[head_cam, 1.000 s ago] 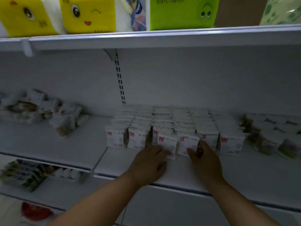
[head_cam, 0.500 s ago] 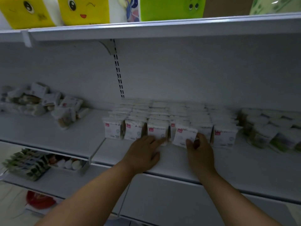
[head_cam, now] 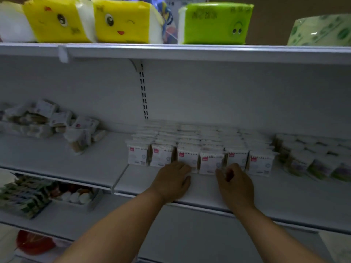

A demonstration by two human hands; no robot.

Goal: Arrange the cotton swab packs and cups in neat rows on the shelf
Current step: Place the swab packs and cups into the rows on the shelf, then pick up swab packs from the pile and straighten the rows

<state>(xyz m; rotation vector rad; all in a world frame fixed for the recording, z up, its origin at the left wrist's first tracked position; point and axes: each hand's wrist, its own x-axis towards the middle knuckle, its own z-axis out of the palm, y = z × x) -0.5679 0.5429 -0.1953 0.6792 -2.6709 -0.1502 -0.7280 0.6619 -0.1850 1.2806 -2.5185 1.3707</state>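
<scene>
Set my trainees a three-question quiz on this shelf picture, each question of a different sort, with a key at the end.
1. True or false: the front row of cotton swab packs holds six packs.
2. Counting from the left of that row, which pack does the left hand touch? A. first B. third C. sixth
3. Fill the gap: on the upper shelf, the green tissue pack stands to the ___ of the yellow tissue packs.
Key: 1 true; 2 B; 3 right.
</scene>
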